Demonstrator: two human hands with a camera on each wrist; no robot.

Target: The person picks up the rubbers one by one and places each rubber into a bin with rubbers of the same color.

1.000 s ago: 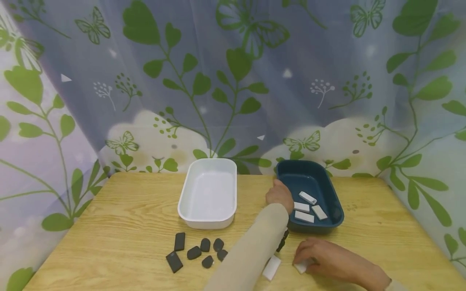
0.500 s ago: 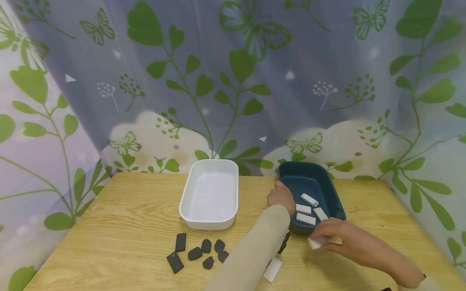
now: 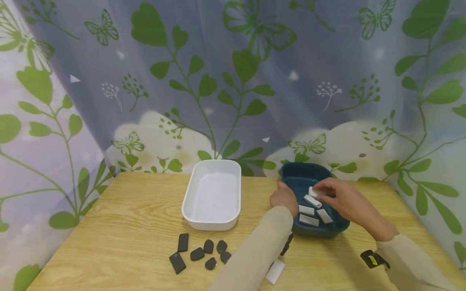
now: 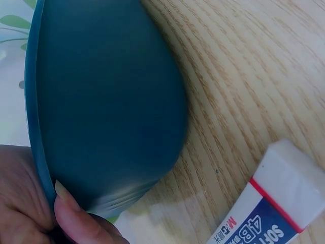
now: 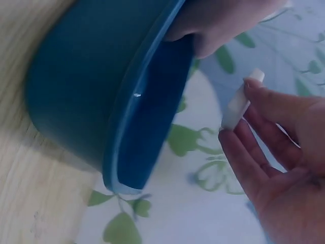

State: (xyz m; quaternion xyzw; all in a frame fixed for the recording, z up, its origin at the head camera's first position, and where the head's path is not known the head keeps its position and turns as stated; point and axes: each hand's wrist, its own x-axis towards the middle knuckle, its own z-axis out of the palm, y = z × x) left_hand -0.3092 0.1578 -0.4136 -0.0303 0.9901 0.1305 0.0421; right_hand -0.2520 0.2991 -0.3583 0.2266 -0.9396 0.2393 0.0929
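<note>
A leaf-printed curtain (image 3: pixel 204 93) hangs behind the wooden desk (image 3: pixel 127 218), which bears a dark blue tub (image 3: pixel 316 231) and, well apart from it, a white tub (image 3: pixel 211 225). The left hand (image 3: pixel 284 199) grips the blue tub's rim; the right hand (image 3: pixel 342 196) pinches a white block (image 5: pixel 237 105) above that tub. Four white pieces (image 3: pixel 309 220) lie inside. An eraser (image 4: pixel 284 188) marked 4B lies on the desk nearby, and small dark pieces (image 3: pixel 197 254) sit before the white tub.

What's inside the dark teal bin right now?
Four white blocks lie in the dark teal bin; the right hand pinches a fifth block above it. That hand covers part of the interior, so anything behind it cannot be seen.
</note>
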